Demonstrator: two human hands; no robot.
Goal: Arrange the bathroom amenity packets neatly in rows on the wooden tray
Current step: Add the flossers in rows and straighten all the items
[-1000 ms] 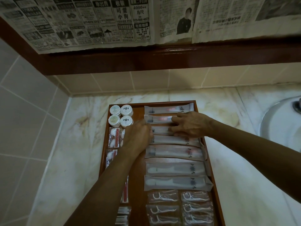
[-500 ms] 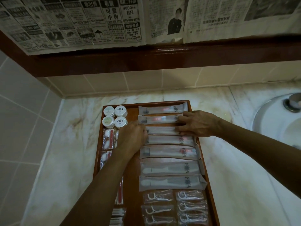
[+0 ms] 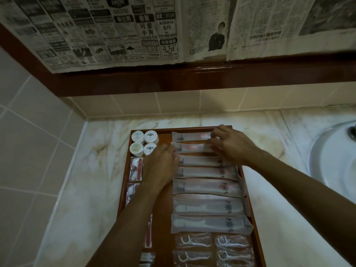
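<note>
A wooden tray point(image 3: 250, 201) lies on the marble counter, holding several long clear toothbrush packets in a column. My right hand point(image 3: 231, 145) rests over the right ends of the top packet point(image 3: 190, 136) and second packet point(image 3: 192, 148), its fingers touching them. My left hand point(image 3: 159, 164) presses at the left ends of the second and third packet point(image 3: 200, 161); its fingertips are hidden. Four small round white jars point(image 3: 144, 143) sit at the tray's far left corner. Cotton packets point(image 3: 135, 168) line the left side. Floss pick packets point(image 3: 194, 242) fill the near end.
A white sink basin point(image 3: 333, 157) is at the right. Tiled walls close the corner to the left and behind. A dark wooden ledge point(image 3: 192, 78) with newspaper sheets point(image 3: 134, 29) hangs above the counter. Bare marble point(image 3: 92, 170) lies left of the tray.
My right hand moved up from the third and fourth packets to the top two. My left hand stayed at the packets' left ends. The camera shifted slightly.
</note>
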